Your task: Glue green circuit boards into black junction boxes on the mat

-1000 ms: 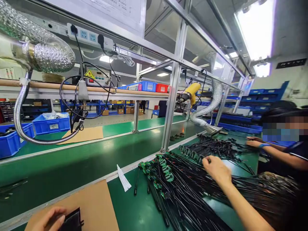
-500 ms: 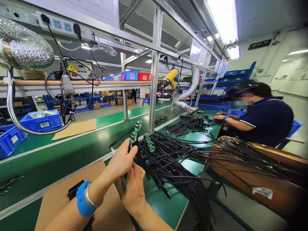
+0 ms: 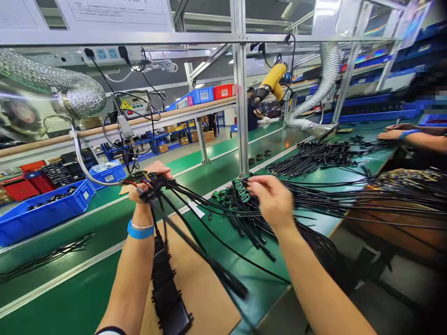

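Note:
My left hand is closed around a bunch of black cables with connector or board ends, raised over the bench's left part. The loose cable lengths hang down and to the right, blurred by motion. My right hand has its fingers curled beside the green circuit boards at the end of a cable pile; what its fingertips hold, if anything, is hidden. Below my left hand, a row of black plastic housings lies on a sheet of cardboard.
A metal post rises behind the cable pile. More black cables lie farther back, near a co-worker's hand. A yellow heat gun hangs above. Blue bins stand at left. Cables trail over a brown box at right.
My left hand has moved left and away with the cable bunch, and my hands have come apart. My right hand has moved right to the circuit boards. The view has turned, showing the black housings.

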Available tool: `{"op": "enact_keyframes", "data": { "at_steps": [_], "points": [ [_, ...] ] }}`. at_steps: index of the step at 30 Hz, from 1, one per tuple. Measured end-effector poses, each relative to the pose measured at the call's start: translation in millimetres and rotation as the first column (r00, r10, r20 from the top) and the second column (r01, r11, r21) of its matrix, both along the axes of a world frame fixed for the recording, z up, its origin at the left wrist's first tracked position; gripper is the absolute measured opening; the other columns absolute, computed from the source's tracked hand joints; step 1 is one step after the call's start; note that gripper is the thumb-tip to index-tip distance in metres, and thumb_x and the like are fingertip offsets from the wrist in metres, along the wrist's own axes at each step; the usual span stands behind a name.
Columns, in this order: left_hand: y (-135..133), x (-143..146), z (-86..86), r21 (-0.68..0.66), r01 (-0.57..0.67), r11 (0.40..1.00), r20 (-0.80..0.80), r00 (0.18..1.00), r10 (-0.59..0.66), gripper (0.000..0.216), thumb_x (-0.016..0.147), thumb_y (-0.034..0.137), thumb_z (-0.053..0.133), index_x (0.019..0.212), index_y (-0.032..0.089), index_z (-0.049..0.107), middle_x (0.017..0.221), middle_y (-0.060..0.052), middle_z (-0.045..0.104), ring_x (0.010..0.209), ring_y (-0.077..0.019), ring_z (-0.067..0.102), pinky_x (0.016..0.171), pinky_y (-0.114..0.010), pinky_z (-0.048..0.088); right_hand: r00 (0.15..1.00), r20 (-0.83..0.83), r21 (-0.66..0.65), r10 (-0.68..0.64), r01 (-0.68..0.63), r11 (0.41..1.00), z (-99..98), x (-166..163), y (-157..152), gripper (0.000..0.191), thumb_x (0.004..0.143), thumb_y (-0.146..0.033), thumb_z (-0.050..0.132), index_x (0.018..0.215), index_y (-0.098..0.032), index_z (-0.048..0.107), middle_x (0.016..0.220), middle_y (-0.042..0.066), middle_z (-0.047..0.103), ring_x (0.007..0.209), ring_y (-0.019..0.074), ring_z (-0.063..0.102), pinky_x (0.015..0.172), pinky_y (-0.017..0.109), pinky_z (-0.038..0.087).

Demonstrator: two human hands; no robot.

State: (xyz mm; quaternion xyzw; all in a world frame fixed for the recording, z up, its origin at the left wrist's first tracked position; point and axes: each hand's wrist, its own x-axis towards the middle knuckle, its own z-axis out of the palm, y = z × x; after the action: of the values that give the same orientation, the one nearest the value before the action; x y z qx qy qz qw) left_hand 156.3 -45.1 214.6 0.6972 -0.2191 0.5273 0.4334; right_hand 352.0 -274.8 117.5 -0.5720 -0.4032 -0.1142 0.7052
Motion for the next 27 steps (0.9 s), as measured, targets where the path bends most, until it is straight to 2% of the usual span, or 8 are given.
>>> {"op": "enact_keyframes", "data": {
  "at_steps": [5,8,11,15,19,22,24,27],
  "points": [
    [2,6,-0.1,-0.001,0.007,1.0,0.083,0.997,-0.007,0.047,0.071,0.059,0.057,0.081,0.018,0.077,0.064,-0.01,0.065,0.066,-0.024,0.06,0.057,-0.035,0.048,0.9,-0.02,-0.409,0.436,-0.405,0.818,-15.9,2,73,0.056,0.077,-0.054,0.06,0.119,-0.017,0.059,0.115,0.013,0.065,0.106,0.0277,0.06,0.093,0.044,0.045],
    [2,-2,0.8,-0.004,-0.015,1.0,0.117,0.993,0.016,0.043,0.072,0.055,0.058,0.078,0.017,0.077,0.064,-0.01,0.064,0.066,-0.0241,0.059,0.057,-0.035,0.047,0.773,-0.073,-0.535,0.63,-0.563,0.63,-36.5,-25,71,0.078,0.076,-0.061,0.059,0.137,-0.016,0.045,0.111,0.011,0.066,0.097,0.0256,0.063,0.089,0.042,0.048],
    [3,-11,1.9,-0.005,-0.068,0.998,0.156,0.985,0.068,0.044,0.071,0.056,0.058,0.075,0.017,0.077,0.062,-0.01,0.064,0.064,-0.0239,0.059,0.058,-0.036,0.047,0.704,-0.11,-0.564,0.702,-0.626,0.539,-53.3,-65,49,0.122,0.06,-0.062,0.074,0.152,-0.015,0.01,0.128,0.016,0.056,0.107,0.0287,0.058,0.092,0.042,0.046],
    [6,-16,2.1,-0.021,-0.141,0.99,0.231,0.962,0.142,0.046,0.069,0.062,0.058,0.07,0.019,0.076,0.058,-0.008,0.062,0.061,-0.0231,0.058,0.056,-0.035,0.047,0.758,-0.086,-0.568,0.647,-0.57,0.593,-77.9,-128,30,0.147,0.046,-0.045,0.086,0.15,-0.023,-0.016,0.153,0.019,0.021,0.129,0.0354,0.041,0.099,0.048,0.042],
    [9,-28,0.0,-0.061,-0.153,0.986,0.311,0.936,0.164,0.051,0.065,0.067,0.057,0.062,0.019,0.072,0.052,-0.007,0.058,0.058,-0.0223,0.057,0.055,-0.035,0.047,0.855,-0.075,-0.546,0.513,-0.465,0.697,-81.8,-137,28,0.094,0.071,-0.021,0.059,0.15,-0.019,0.009,0.133,0.017,0.049,0.111,0.0261,0.057,0.091,0.043,0.047],
    [10,-46,-4.9,-0.139,-0.123,0.983,0.367,0.915,0.167,0.041,0.064,0.061,0.06,0.059,0.021,0.068,0.051,-0.004,0.054,0.056,-0.0195,0.054,0.054,-0.032,0.045,0.917,-0.112,-0.619,0.383,-0.366,0.695,-45.2,-98,21,0.053,0.079,-0.024,0.046,0.131,-0.019,0.042,0.104,0.009,0.064,0.073,0.0183,0.064,0.069,0.036,0.053],
    [8,-55,-10.6,-0.223,-0.088,0.971,0.404,0.898,0.175,0.034,0.066,0.055,0.061,0.061,0.022,0.064,0.055,-0.001,0.052,0.058,-0.0171,0.054,0.058,-0.03,0.046,0.968,0.069,-0.586,0.239,-0.155,0.795,-7.8,-71,14,0.042,0.083,-0.036,0.049,0.122,-0.02,0.05,0.099,0.008,0.065,0.074,0.0198,0.064,0.066,0.035,0.052],
    [7,-57,-22.8,-0.388,-0.025,0.921,0.404,0.894,0.195,0.033,0.072,0.056,0.055,0.073,0.023,0.061,0.066,0.0,0.058,0.071,-0.0165,0.058,0.071,-0.03,0.049,0.88,0.436,-0.465,0.188,0.041,0.884,49.4,-54,11,0.027,0.086,-0.035,0.047,0.107,-0.024,0.06,0.095,0.006,0.067,0.08,0.0214,0.064,0.068,0.034,0.049]
  ]
}}
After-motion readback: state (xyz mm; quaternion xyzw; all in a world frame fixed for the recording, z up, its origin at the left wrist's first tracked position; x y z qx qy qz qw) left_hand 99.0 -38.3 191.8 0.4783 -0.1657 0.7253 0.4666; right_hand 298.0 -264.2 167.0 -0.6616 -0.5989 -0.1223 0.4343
